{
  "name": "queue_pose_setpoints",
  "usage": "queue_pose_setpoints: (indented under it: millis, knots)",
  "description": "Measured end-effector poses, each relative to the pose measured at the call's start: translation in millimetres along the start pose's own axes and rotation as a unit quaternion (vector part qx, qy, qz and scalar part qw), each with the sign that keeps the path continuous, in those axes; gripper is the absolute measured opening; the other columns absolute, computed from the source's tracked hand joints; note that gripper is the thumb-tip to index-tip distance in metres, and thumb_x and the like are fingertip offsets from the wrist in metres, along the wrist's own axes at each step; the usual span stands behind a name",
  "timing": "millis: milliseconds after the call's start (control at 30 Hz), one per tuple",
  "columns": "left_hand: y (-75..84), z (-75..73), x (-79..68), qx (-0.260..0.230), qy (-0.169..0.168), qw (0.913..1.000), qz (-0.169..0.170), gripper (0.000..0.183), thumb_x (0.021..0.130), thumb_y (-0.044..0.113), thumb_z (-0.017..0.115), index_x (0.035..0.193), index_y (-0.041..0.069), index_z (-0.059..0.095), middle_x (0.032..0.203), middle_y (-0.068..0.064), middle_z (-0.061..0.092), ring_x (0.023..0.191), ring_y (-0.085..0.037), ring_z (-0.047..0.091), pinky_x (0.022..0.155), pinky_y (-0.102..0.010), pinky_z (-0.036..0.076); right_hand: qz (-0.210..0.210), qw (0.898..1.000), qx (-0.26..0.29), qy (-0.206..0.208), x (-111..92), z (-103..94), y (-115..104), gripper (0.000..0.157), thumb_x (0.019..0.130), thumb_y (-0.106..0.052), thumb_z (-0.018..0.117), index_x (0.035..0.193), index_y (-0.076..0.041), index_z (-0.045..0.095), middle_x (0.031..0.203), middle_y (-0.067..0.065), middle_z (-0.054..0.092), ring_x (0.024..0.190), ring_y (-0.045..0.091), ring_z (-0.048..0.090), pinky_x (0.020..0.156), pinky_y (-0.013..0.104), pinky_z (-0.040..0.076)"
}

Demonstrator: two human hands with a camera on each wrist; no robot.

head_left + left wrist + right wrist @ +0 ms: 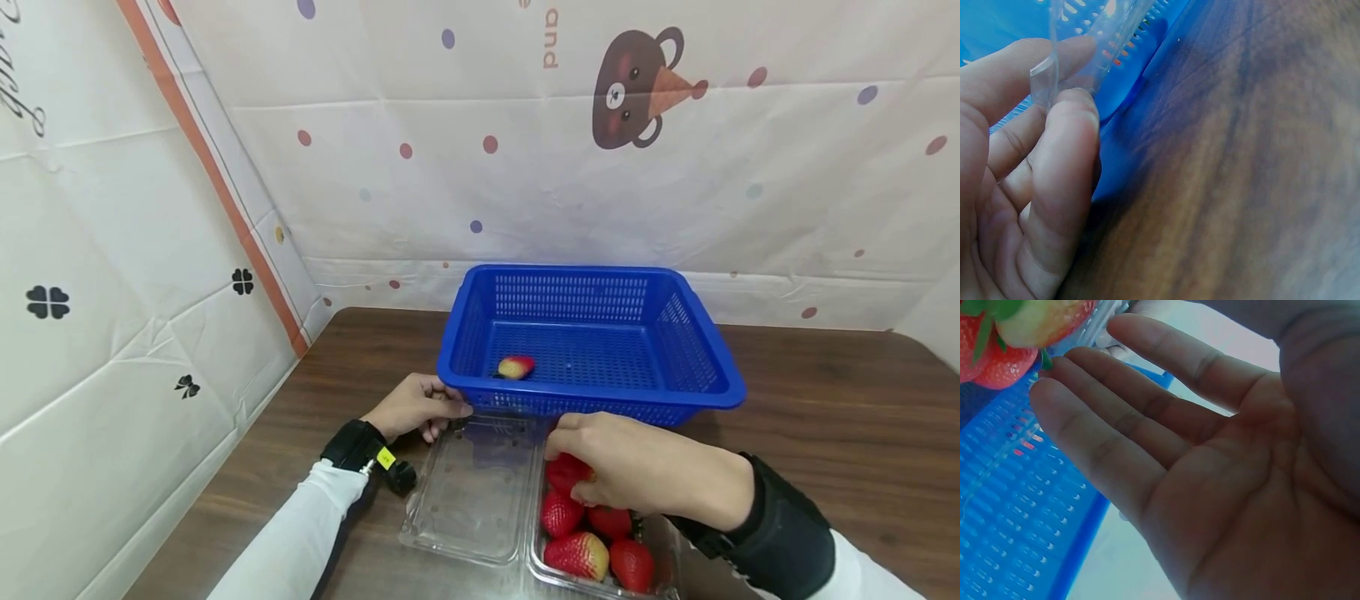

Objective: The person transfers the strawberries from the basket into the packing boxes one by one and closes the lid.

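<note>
My left hand [423, 408] pinches the edge of the clear plastic lid [480, 492] between thumb and fingers, beside the blue basket's near left corner. In the left wrist view the lid's thin corner tab [1044, 78] sits at the fingertips. My right hand [622, 458] reaches over the clear plastic box [536, 550], which holds several red strawberries [576, 556]. One strawberry [566, 472] shows between its thumb and fingers in the head view. In the right wrist view the fingers are extended, tips close to a pale-sided strawberry [1047, 322], palm bare.
Behind the box stands the blue perforated basket [585, 392], with one red and pale strawberry [516, 367] inside. The brown wooden table [825, 417] runs to a white printed sheet [525, 183] at the back and left.
</note>
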State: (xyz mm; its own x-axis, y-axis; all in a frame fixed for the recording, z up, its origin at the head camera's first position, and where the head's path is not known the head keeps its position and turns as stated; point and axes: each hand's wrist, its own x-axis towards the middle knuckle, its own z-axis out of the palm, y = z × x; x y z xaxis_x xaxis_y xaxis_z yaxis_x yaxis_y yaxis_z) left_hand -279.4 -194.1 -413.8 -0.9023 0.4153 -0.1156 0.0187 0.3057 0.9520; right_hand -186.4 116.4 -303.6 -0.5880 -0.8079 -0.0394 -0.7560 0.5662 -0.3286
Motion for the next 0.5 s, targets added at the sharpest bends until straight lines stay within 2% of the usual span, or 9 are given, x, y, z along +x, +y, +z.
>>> queue_pose_setpoints:
  millis: [267,500]
  knots:
    - [1.7,1.2,-0.4,-0.003,0.000,1.0000,-0.002,0.029,0.081,0.029,0.078,0.091,0.004,0.066,0.059,-0.003,0.056,0.044,-0.014,0.054,0.043,-0.023,0.053,-0.012,1.000,0.008,0.023,-2.4,-10.4,-1.7,0.032,0.081,-0.016,0.078,0.110,-0.014,0.065,0.100,-0.003,0.064,0.085,0.010,0.058,0.072,0.029,0.058]
    - [1.2,0.6,0.4,-0.012,0.009,0.9999,-0.001,0.027,0.080,0.026,0.079,0.090,0.005,0.065,0.059,-0.003,0.056,0.044,-0.014,0.053,0.041,-0.023,0.052,-0.007,0.998,0.003,0.057,3.4,-20.5,-2.2,0.033,0.084,-0.016,0.075,0.115,-0.013,0.065,0.110,0.000,0.065,0.098,0.013,0.061,0.081,0.035,0.058]
